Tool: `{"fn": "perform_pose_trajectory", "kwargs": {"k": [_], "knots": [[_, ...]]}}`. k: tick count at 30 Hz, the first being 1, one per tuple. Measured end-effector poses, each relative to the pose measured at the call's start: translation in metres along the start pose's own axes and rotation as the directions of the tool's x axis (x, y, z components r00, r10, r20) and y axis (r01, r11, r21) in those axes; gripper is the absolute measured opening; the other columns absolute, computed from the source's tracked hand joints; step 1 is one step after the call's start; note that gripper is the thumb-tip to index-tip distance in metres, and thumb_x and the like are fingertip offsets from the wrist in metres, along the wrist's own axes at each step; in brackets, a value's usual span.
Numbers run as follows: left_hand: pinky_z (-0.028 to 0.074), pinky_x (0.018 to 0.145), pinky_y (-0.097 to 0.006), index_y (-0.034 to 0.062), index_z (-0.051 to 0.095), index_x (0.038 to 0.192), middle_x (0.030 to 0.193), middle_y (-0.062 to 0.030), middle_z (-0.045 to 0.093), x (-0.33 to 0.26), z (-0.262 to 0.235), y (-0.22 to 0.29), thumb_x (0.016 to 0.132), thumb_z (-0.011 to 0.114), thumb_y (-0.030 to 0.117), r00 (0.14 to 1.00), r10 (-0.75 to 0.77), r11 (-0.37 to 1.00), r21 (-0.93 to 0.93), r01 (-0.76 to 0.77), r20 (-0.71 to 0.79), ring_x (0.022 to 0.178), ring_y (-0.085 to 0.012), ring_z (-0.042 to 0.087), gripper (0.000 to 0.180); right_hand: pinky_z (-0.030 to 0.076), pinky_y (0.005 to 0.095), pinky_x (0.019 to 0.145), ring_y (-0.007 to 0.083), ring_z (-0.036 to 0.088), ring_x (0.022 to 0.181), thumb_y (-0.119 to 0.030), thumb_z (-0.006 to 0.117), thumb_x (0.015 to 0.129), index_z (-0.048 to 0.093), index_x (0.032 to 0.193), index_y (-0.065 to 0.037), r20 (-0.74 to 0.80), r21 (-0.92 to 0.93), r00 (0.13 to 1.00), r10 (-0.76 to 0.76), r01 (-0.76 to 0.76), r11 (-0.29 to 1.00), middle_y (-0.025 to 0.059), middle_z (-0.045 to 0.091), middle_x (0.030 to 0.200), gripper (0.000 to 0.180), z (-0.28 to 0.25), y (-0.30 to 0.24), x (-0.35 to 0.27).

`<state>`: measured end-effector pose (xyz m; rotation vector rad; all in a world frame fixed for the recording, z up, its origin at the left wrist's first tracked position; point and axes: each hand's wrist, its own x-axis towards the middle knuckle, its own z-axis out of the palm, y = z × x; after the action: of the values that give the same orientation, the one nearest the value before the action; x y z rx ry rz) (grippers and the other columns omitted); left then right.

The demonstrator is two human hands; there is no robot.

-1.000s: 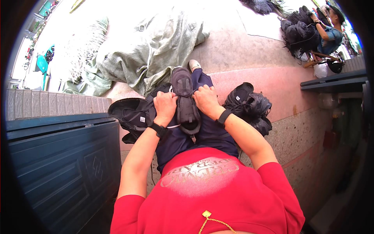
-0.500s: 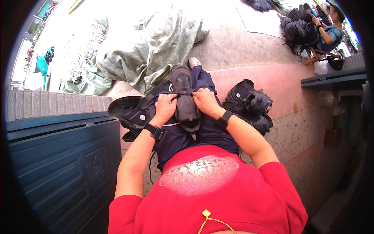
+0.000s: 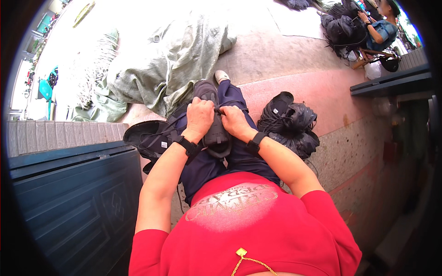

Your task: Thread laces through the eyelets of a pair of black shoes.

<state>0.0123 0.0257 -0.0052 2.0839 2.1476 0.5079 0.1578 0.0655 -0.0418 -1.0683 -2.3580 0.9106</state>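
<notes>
Holds a dark lace (image 3: 218, 109) in left hand (image 3: 200, 118) and right hand (image 3: 235, 121), pinches tight over a dark shoe (image 3: 216, 134), has black shoes (image 3: 291, 120) nearby.

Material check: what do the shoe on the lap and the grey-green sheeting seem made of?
Shoe: probably matte fabric, given its dull, dark surface. Sheeting: likely woven plastic with faint sheen, given its stiff creases; coarse cloth remains possible.

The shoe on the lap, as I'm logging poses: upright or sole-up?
Upright: the shoe lies with its dark opening facing up.
</notes>
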Motion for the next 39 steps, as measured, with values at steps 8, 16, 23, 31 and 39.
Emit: {"fn": "perform_pose_trajectory", "kwargs": {"k": [8,16,23,31,39], "knots": [[0.043,0.065,-0.039,0.0060,0.051,0.075,0.074,-0.0096,0.054,-0.008,-0.011,0.010,0.068,0.066,0.015,0.993,-0.116,0.982,-0.152,0.109,-0.036,0.080,-0.0279,0.051,0.019,0.044,0.0416,0.070,0.0352,0.053,0.078,0.000,0.052,0.072,0.052,0.086,-0.001,-0.051,0.105,0.997,-0.053,0.058,0.993,0.0186,0.056,0.077,0.015,-0.005,0.001,0.001],[0.043,0.065,-0.038,0.0070,0.055,0.074,0.076,-0.0087,0.055,-0.023,-0.004,0.009,0.064,0.070,0.020,0.989,-0.112,0.993,-0.022,0.115,0.098,0.078,-0.0275,0.051,0.023,0.044,0.0432,0.067,0.0364,0.055,0.075,-0.002,0.050,0.073,0.051,0.087,-0.003,0.013,0.104,1.000,-0.027,0.026,0.994,0.0194,0.055,0.075,0.014,-0.007,0.002,0.005],[0.043,0.066,-0.039,0.0037,0.054,0.076,0.074,-0.0111,0.056,-0.002,0.000,0.009,0.068,0.065,0.012,0.993,-0.082,0.995,-0.043,0.086,0.084,0.076,-0.0294,0.051,0.015,0.044,0.0429,0.069,0.0351,0.055,0.077,-0.002,0.049,0.073,0.052,0.084,-0.003,0.031,0.118,0.999,-0.015,0.011,0.993,0.0184,0.056,0.074,0.012,-0.010,0.002,0.004],[0.041,0.065,-0.041,0.0022,0.046,0.073,0.069,-0.0139,0.051,-0.005,0.002,-0.012,0.071,0.057,0.002,0.986,-0.017,0.993,-0.117,-0.003,-0.168,0.074,-0.0320,0.048,0.011,0.043,0.0367,0.067,0.0271,0.056,0.077,-0.008,0.055,0.068,0.057,0.077,-0.007,0.227,-0.177,0.919,-0.323,0.365,0.914,0.0094,0.059,0.072,0.008,-0.018,0.001,0.018],[0.044,0.057,-0.028,-0.0009,0.057,0.073,0.065,-0.0068,0.058,0.018,0.005,-0.008,0.070,0.066,0.009,0.925,-0.300,0.684,-0.623,0.380,0.235,0.061,-0.0153,0.055,0.014,0.040,0.0343,0.068,0.0256,0.052,0.077,-0.006,0.054,0.069,0.054,0.075,-0.006,-0.094,-0.221,0.848,-0.521,0.493,0.842,0.0087,0.054,0.073,0.006,-0.039,-0.013,0.024]]}}
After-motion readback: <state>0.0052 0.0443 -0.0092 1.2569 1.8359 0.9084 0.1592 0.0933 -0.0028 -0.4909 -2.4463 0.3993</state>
